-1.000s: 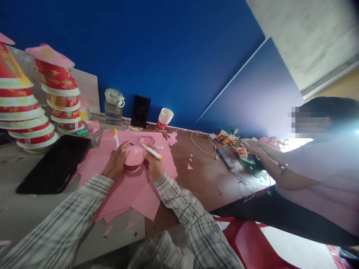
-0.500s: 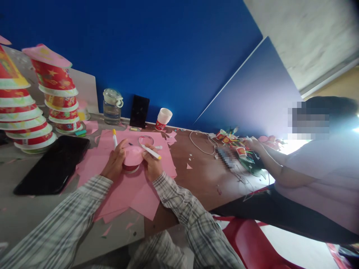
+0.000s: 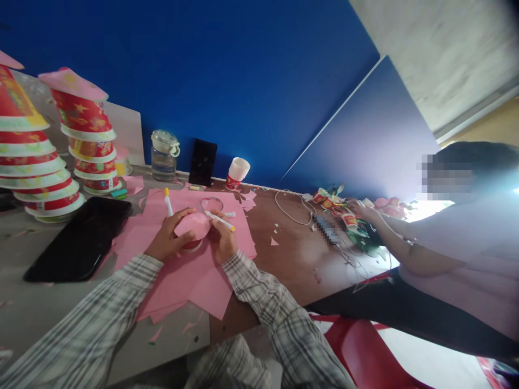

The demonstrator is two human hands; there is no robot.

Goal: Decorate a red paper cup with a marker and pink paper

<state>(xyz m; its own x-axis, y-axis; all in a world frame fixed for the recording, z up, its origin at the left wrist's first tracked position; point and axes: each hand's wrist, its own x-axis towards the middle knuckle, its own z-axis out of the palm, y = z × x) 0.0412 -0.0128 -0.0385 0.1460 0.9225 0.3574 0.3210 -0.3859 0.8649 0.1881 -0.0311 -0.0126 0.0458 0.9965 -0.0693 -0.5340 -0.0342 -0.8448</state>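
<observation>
My left hand is closed round the left side of a red paper cup topped with a rounded piece of pink paper. Its thumb presses on the paper. On the other side, my right hand grips a white marker with a yellow end, close to the paper's right edge. Both hands are over a stack of pink sheets. Beyond them lie a thin ring, which looks like a tape roll, and a second white marker. Another yellow-ended marker is by my left fingers.
Towers of red paper cups stand at the left, behind a large black phone. A glass jar, a smaller phone and a white cup line the blue partition. Rightward, a co-worker handles things near cables and cups.
My left thumb has come over onto the pink paper, and the paper top has tilted. The marker in my right hand has shifted slightly. The co-worker's hands have moved a little.
</observation>
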